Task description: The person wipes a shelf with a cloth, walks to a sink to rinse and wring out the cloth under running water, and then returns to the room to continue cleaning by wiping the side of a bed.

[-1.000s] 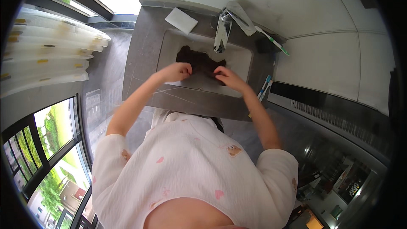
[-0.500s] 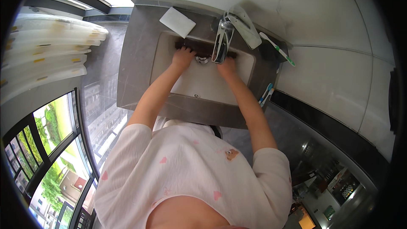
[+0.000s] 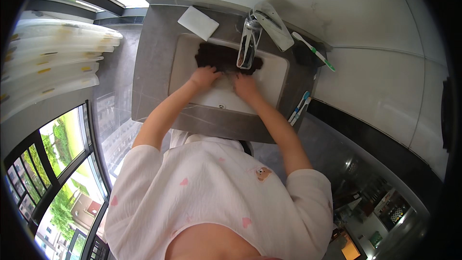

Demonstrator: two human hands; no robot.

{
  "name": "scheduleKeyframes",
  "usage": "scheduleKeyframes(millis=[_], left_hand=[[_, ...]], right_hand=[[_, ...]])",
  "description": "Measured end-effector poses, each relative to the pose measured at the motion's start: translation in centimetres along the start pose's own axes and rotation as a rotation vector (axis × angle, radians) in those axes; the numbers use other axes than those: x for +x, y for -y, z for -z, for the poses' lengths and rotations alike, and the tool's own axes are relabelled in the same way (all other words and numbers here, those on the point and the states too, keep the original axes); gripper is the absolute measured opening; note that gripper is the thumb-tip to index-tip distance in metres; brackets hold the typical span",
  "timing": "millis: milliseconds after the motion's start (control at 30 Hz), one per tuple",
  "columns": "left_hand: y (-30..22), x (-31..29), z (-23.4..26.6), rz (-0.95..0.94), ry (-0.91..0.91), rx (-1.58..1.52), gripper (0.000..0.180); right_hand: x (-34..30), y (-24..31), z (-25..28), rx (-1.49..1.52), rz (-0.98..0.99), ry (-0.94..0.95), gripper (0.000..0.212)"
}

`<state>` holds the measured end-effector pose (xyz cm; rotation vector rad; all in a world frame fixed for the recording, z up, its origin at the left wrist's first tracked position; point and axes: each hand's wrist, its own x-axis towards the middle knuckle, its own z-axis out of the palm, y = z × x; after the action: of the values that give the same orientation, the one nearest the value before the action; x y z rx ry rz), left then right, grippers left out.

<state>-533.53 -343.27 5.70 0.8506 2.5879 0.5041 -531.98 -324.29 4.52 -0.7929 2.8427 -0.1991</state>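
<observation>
A dark brown cloth (image 3: 219, 57) lies bunched along the far side of the white sink basin (image 3: 276, 85). My left hand (image 3: 204, 78) is at the near left edge of the cloth, fingers bent against it. To the right, my right hand (image 3: 244, 86) touches the near edge below the tap, its fingers curled and partly hidden. Both hands look closed on the fabric. The chrome tap (image 3: 247, 50) reaches over the basin and covers part of the cloth.
A white block-shaped item (image 3: 198, 23) rests on the grey counter (image 3: 151, 67) behind the basin. Right of the tap are a clear-and-white holder (image 3: 275, 28) and a green-and-white toothbrush (image 3: 315, 52). More toothbrushes (image 3: 299, 108) lie near the right edge. A sheer curtain (image 3: 57, 53) hangs left.
Both hands have come back toward me from the far wall of the basin. The dark cloth has spread nearer with them and more of it shows.
</observation>
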Motion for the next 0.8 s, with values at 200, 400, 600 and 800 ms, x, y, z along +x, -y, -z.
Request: scheduleKeyframes(millis=[200, 400, 600, 800], left_hand=[[-0.5, -2.6, 4.6, 0.102, 0.466, -0.226, 0.023], [0.8, -4.0, 9.5, -0.101, 0.208, -0.369, 0.021], [-3.3, -5.4, 22.0, -0.115, -0.159, -0.349, 0.018], [-6.7, -7.6, 28.6, -0.204, -0.407, -0.402, 0.017]], right_hand=[[-2.5, -0.7, 3.4, 0.61, 0.085, 0.29, 0.022], [-1.8, -0.6, 12.7, 0.671, -0.041, 0.44, 0.024], [-2.3, -1.7, 23.2, 0.554, -0.012, -0.026, 0.023], [-3.2, -0.9, 31.2, 0.654, 0.094, -0.386, 0.022]])
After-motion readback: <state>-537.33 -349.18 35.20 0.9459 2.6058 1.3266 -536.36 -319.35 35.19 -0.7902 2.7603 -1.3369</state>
